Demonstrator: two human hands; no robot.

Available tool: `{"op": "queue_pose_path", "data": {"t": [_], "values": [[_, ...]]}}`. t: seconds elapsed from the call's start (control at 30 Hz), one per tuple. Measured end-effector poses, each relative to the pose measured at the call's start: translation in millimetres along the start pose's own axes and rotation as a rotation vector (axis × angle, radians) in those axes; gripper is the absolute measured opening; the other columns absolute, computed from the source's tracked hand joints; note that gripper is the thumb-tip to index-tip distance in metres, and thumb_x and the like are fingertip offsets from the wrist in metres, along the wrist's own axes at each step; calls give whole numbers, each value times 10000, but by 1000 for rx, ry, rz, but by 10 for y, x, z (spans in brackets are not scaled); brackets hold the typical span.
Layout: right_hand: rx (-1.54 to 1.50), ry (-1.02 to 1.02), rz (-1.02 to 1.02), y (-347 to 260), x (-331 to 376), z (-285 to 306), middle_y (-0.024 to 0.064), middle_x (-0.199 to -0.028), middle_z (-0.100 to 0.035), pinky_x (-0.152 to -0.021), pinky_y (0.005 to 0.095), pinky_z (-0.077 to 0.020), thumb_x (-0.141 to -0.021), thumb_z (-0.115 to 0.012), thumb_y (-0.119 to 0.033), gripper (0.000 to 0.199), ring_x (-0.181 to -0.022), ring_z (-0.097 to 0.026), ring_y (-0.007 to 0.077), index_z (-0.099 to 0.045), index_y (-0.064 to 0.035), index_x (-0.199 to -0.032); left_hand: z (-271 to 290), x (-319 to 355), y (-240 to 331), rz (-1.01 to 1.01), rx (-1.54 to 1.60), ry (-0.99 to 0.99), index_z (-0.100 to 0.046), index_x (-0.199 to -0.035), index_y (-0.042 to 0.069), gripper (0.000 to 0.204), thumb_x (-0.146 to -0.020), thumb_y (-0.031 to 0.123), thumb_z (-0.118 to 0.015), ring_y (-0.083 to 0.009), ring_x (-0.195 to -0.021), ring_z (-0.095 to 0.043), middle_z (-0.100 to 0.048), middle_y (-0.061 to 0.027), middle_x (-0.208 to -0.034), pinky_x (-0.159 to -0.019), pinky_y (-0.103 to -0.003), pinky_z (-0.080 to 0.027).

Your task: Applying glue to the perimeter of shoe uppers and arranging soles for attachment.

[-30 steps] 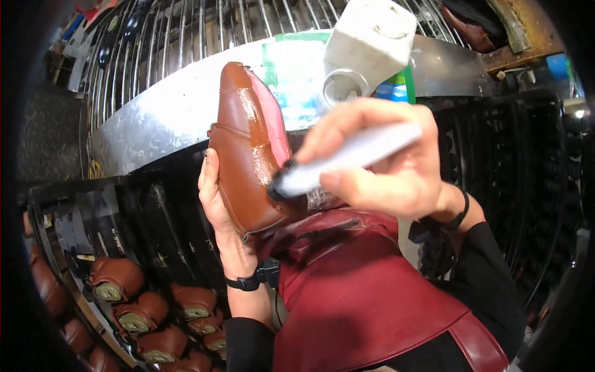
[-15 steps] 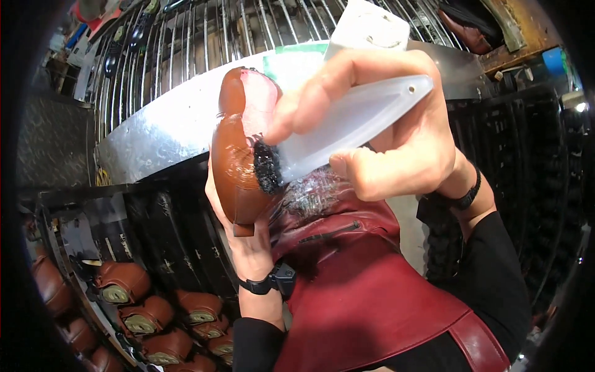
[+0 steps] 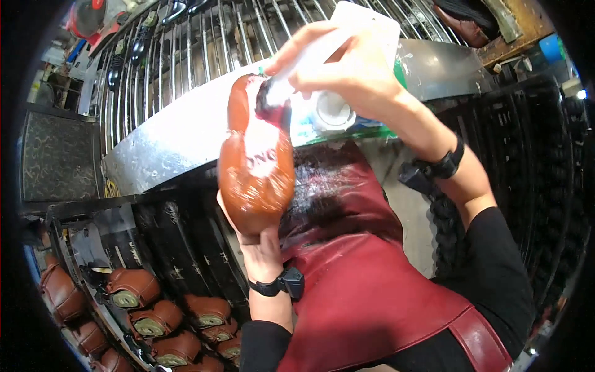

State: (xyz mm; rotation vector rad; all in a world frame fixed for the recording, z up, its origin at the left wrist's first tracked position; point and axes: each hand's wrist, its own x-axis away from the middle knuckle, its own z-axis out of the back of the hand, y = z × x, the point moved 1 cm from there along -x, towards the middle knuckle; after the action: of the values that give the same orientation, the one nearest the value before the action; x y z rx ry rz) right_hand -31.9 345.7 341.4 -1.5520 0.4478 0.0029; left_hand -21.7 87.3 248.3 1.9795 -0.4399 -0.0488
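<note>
A brown leather shoe upper [image 3: 238, 162] on a last is held sole side up, with a pale underside and a glossy toe. My left hand [image 3: 263, 248] supports it from below; most of its fingers are hidden behind the leather. Pinched in my right hand [image 3: 356, 74] is a glue brush [image 3: 315, 54] with a translucent white handle and dark bristles. The bristles are at the underside near the far end of the upper, slightly blurred. Dark red-brown wet-looking patches show there. Beyond my right wrist stands an uncapped-looking white container [image 3: 334, 111] with a round top.
Across the front runs a metal ledge [image 3: 145, 149] with a rack of metal bars [image 3: 207, 46] behind it. Several brown lasted uppers [image 3: 155, 319] sit on a shelf at lower left. A dark shoe [image 3: 468, 28] lies at the far right. My stained red apron [image 3: 372, 273] covers my lap.
My right hand has moved the brush away from me, from the upper's near side to its far end. The upper has turned so its underside faces up more, and the white container has come into view.
</note>
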Motion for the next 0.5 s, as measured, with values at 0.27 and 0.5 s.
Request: {"op": "queue_pose_path", "data": {"t": [0.27,0.5], "values": [[-679,527,-532,553,1068,-397,140,-680,-652,-300,301,-427,-1006,-615,-226,270,-414,-586,210,-654,32,-938,284,-452,195,-170,-9,-107,-595,-1374,-91,609,-923,273,-780,-240,-1124,-690,-716,-160,-1238,-1022,-372,-529],[-702,539,-376,439,674,-320,160,-714,-693,-367,305,-448,-990,-661,-174,212,-464,-641,221,-643,-5,-864,641,-488,256,-313,-108,-222,-576,-1409,-83,652,-930,289,-816,-245,-1180,-675,-682,-164,-1326,-1049,-385,-521]]}}
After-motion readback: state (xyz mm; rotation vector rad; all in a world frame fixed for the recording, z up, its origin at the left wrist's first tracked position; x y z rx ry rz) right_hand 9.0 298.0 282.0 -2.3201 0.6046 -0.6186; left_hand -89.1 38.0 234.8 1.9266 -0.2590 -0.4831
